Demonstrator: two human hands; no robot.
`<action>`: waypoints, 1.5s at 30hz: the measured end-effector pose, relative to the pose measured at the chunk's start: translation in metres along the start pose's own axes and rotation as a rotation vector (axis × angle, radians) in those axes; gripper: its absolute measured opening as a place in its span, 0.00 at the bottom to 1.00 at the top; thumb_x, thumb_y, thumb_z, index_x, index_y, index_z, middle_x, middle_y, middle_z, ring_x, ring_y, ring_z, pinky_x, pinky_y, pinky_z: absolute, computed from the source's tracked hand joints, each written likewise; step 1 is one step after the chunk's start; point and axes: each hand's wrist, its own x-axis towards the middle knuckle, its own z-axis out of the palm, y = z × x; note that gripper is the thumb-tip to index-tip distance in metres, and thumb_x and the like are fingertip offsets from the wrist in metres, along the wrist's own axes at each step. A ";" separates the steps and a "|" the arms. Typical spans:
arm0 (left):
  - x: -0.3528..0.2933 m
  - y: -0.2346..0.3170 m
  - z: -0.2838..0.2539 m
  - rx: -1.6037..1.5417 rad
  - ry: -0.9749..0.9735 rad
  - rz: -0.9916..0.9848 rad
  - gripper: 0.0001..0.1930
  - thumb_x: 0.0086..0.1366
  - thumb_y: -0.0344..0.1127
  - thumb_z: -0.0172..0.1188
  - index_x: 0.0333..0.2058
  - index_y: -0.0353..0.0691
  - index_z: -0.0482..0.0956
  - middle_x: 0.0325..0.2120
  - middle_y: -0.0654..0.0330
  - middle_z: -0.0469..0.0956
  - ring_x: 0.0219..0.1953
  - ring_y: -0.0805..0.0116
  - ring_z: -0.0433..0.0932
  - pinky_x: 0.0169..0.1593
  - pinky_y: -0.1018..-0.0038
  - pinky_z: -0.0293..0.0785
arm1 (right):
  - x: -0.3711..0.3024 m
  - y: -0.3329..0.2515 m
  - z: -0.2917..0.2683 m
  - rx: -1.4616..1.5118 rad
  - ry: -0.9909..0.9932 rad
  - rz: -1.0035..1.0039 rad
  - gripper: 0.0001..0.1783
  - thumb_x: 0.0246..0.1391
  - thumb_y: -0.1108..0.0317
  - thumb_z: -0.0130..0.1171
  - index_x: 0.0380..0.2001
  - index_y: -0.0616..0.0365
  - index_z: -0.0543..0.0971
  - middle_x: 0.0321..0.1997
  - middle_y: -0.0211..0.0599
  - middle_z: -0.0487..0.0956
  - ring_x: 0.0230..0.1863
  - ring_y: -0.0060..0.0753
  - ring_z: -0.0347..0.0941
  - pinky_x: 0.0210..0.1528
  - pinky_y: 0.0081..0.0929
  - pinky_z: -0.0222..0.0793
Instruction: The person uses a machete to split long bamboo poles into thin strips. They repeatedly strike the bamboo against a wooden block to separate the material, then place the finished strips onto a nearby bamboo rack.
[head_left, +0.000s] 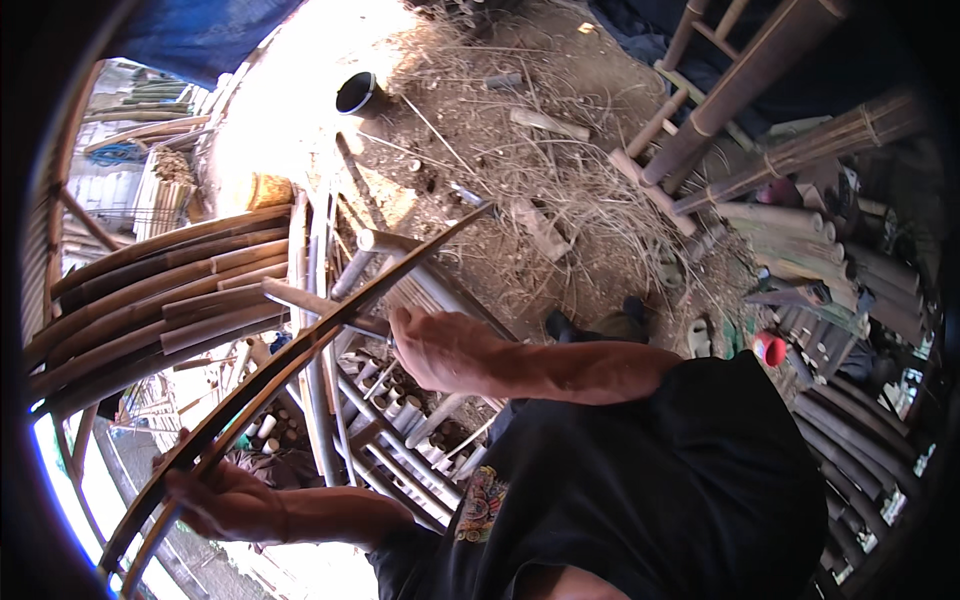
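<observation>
A long bamboo pole (pixel 300 345) slants from the lower left up to the middle of the view. Toward its lower left end it parts into two strips, one dark and one lighter. My left hand (pixel 220 503) is closed around this parted end. Beside the middle of the pole, my right hand (pixel 445 350) is curled with its fingers mostly hidden. A flat, straight, blade-like piece (pixel 300 297) crosses the pole and ends at the right hand. Whether it is a knife and whether that hand grips it, I cannot make out for sure.
Long bamboo pieces (pixel 150 290) lie stacked at left. A bamboo frame (pixel 440 280) stands beyond the hands. Shavings (pixel 600 210) litter the ground near a black bucket (pixel 357 95). More bamboo poles (pixel 840 470) and a red container (pixel 768 348) are at right.
</observation>
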 end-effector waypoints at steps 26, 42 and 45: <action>-0.063 -0.098 0.161 -0.520 -0.209 -0.489 0.11 0.71 0.37 0.48 0.30 0.38 0.67 0.12 0.73 0.47 0.14 0.83 0.46 0.18 0.82 0.46 | -0.082 0.216 0.052 0.236 0.254 0.068 0.10 0.50 0.66 0.62 0.26 0.59 0.72 0.18 0.35 0.74 0.14 0.28 0.69 0.14 0.28 0.71; -0.026 -0.108 0.149 -0.207 -0.063 -0.459 0.10 0.71 0.33 0.46 0.30 0.34 0.67 0.16 0.70 0.52 0.15 0.82 0.49 0.18 0.81 0.47 | -0.169 0.479 0.198 1.943 -0.253 1.229 0.16 0.53 0.63 0.59 0.18 0.49 0.65 0.12 0.21 0.64 0.11 0.17 0.60 0.14 0.27 0.61; -0.031 -0.109 0.151 -0.301 -0.126 -0.474 0.10 0.71 0.33 0.45 0.29 0.36 0.64 0.15 0.68 0.51 0.15 0.81 0.49 0.19 0.81 0.48 | -0.160 0.431 0.170 1.260 -0.107 1.213 0.13 0.53 0.61 0.59 0.21 0.55 0.72 0.14 0.28 0.71 0.12 0.24 0.66 0.15 0.29 0.64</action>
